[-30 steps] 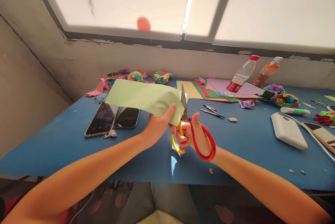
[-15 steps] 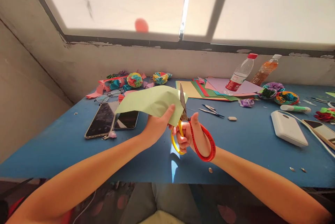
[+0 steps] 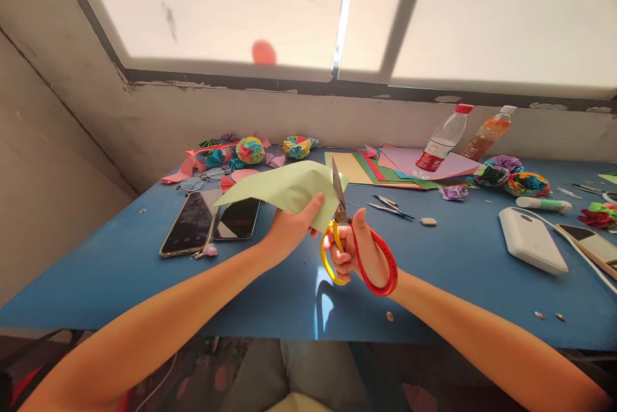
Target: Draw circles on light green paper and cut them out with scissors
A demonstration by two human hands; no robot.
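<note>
Green paper (image 3: 277, 186) spreads above left grip (image 3: 293, 227); scissors (image 3: 341, 214) in right grip (image 3: 369, 251).

Green paper (image 3: 277, 186) in the left hand (image 3: 292, 227), scissors (image 3: 341, 213) in the right hand (image 3: 348, 252), blue table (image 3: 448, 267) beneath

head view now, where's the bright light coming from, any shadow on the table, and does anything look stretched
Head view: light comes through the washed-out window; head view: a bright patch with a curved dark shadow in it lies on the blue table, below the scissors in frame; head view: the forearms look stretched toward the lower corners, likely a wide lens.
</note>
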